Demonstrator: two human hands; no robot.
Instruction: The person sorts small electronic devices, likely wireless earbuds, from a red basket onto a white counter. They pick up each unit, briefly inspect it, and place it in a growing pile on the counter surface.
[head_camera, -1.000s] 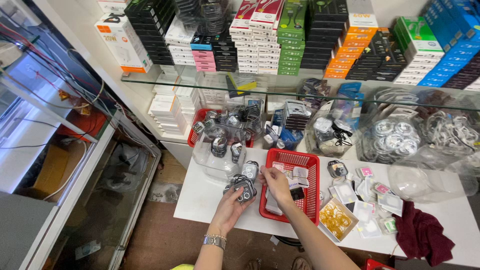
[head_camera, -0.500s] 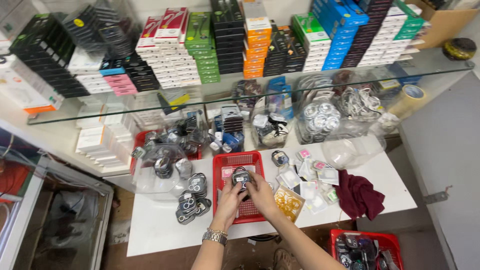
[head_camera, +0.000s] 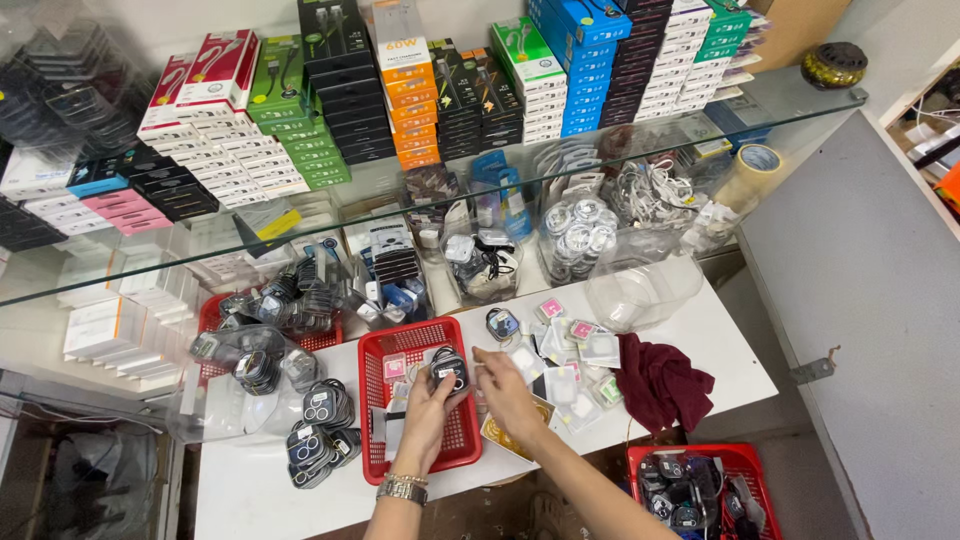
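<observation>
Left hand (head_camera: 425, 405) grips a small packet (head_camera: 449, 368) over the red basket (head_camera: 462, 450); right hand (head_camera: 508, 390), empty, should steady it squarely.

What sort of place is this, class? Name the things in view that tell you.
Probably a small phone-accessories shop counter. Stacked coloured boxes fill a glass shelf, coiled cables sit bagged beneath, and the left hand holds a small packet over a red basket.

White counter (head_camera: 700, 330) down below, glass shelf (head_camera: 600, 150) running across above it, stacked coloured boxes (head_camera: 420, 90) lining the pale wall, grey panel (head_camera: 860, 300) closing the right.
</observation>
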